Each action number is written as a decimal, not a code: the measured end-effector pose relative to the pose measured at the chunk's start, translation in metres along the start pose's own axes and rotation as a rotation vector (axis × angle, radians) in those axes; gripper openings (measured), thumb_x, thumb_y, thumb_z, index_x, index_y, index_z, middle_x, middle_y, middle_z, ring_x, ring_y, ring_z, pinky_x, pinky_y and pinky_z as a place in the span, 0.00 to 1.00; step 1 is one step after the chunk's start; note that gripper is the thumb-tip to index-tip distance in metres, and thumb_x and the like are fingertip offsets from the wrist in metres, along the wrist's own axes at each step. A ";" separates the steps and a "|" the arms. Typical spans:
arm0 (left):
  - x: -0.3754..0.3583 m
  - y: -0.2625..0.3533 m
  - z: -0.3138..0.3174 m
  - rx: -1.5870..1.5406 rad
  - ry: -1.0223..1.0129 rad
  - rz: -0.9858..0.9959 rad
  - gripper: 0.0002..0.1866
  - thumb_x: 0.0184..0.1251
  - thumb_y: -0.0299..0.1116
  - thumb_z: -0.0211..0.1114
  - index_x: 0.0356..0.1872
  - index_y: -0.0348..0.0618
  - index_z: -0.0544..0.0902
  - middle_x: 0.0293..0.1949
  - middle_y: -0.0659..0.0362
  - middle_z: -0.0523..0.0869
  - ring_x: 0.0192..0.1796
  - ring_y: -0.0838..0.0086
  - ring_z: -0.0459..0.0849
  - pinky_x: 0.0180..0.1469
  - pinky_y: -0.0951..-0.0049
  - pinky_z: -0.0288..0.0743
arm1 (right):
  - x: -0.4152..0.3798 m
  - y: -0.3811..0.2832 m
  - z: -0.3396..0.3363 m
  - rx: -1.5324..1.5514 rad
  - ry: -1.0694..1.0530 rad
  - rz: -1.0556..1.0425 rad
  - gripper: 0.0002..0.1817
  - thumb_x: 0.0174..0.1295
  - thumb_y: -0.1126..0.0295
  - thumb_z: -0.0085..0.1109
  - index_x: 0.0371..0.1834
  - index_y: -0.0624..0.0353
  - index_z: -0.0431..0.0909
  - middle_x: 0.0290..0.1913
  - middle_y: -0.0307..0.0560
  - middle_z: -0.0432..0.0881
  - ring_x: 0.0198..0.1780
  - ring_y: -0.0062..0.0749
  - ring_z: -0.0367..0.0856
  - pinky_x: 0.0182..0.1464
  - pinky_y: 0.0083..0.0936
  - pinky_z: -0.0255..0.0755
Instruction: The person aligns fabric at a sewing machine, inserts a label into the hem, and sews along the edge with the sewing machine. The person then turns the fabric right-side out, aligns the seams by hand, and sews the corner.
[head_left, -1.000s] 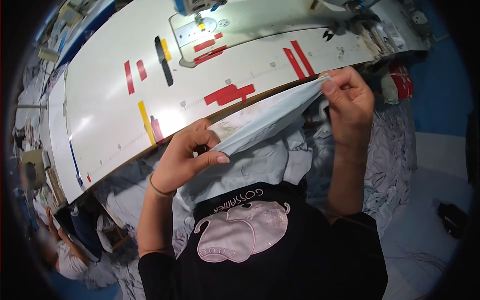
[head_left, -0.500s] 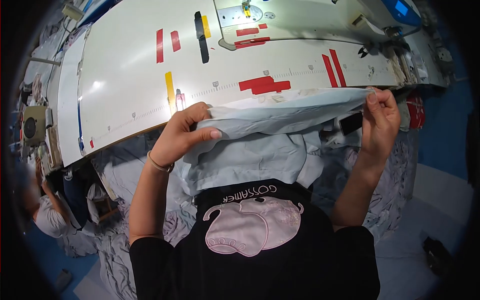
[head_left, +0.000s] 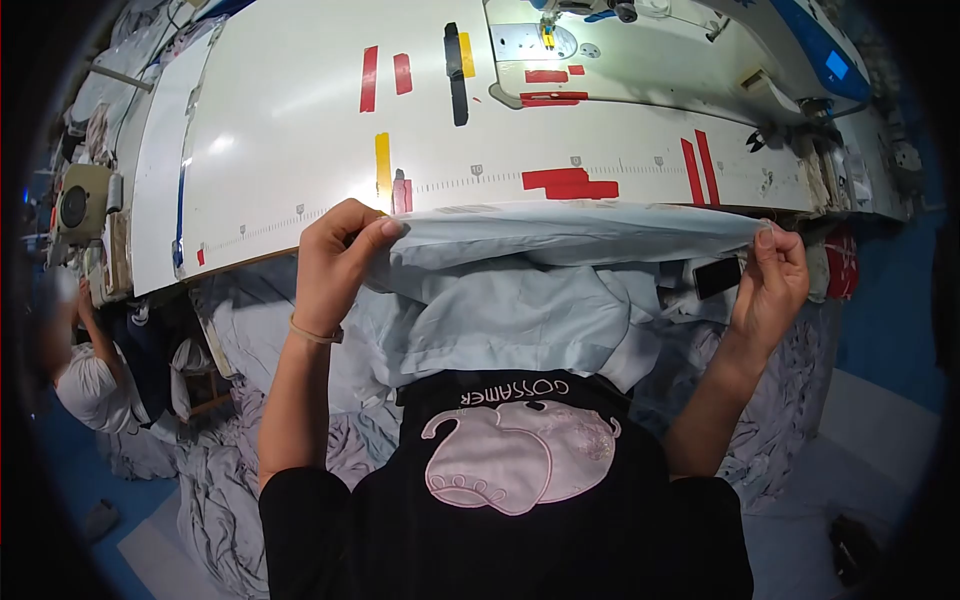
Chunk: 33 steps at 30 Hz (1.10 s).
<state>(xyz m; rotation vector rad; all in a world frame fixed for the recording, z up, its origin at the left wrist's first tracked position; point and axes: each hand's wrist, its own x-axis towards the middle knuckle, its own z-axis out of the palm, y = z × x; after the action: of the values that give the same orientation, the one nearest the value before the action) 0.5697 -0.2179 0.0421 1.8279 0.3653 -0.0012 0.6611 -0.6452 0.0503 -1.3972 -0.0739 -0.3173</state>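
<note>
A pale blue piece of fabric [head_left: 560, 235] is stretched between my two hands along the front edge of the sewing table [head_left: 280, 130]. My left hand [head_left: 345, 250] pinches its left end between thumb and fingers, close to the printed ruler line. At the other end, my right hand [head_left: 775, 270] grips a corner between thumb and fingertips. The rest of the cloth hangs in folds over my lap, and its lower part rests against my black shirt [head_left: 520, 540].
The sewing machine [head_left: 790, 50] stands at the back right, its needle area lit. Coloured tape strips [head_left: 570, 184] mark the tabletop. A dark phone-like rectangle [head_left: 717, 278] lies near my right wrist. Heaped cloth [head_left: 225, 510] surrounds me; another person [head_left: 95, 385] sits at far left.
My left hand has moved toward the left end of the fabric and its upper edge is pulled straighter. The right hand keeps its pinch. The whole view has shifted slightly.
</note>
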 end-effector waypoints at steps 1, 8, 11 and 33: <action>-0.001 -0.002 -0.006 0.003 0.008 -0.001 0.11 0.67 0.29 0.71 0.28 0.35 0.80 0.26 0.68 0.78 0.35 0.87 0.72 0.34 0.82 0.65 | -0.001 0.000 -0.002 0.000 0.011 -0.002 0.03 0.69 0.77 0.62 0.37 0.62 0.78 0.42 0.44 0.83 0.43 0.20 0.77 0.55 0.19 0.71; -0.014 -0.002 -0.021 0.265 -0.170 0.394 0.10 0.60 0.26 0.73 0.27 0.34 0.79 0.31 0.59 0.79 0.32 0.74 0.76 0.37 0.76 0.70 | 0.011 -0.003 -0.049 0.028 0.038 -0.055 0.01 0.68 0.80 0.62 0.39 0.63 0.80 0.46 0.48 0.83 0.48 0.27 0.80 0.58 0.22 0.74; -0.014 -0.003 -0.018 0.432 -0.141 0.640 0.10 0.63 0.27 0.71 0.28 0.34 0.78 0.31 0.54 0.79 0.32 0.65 0.77 0.38 0.74 0.71 | 0.016 -0.014 -0.060 0.037 0.065 -0.079 0.02 0.68 0.79 0.63 0.40 0.64 0.80 0.47 0.49 0.83 0.48 0.28 0.80 0.57 0.22 0.74; -0.044 0.040 -0.040 0.113 -0.070 0.370 0.15 0.57 0.28 0.76 0.25 0.37 0.74 0.28 0.60 0.78 0.32 0.78 0.73 0.34 0.79 0.66 | 0.020 -0.022 -0.086 0.055 0.150 -0.080 0.02 0.68 0.79 0.62 0.40 0.65 0.79 0.44 0.49 0.82 0.50 0.29 0.80 0.61 0.26 0.74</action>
<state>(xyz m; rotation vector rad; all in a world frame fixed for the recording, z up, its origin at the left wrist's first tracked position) 0.5300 -0.2009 0.0991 1.9781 -0.0272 0.1727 0.6625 -0.7354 0.0606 -1.3146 -0.0149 -0.4821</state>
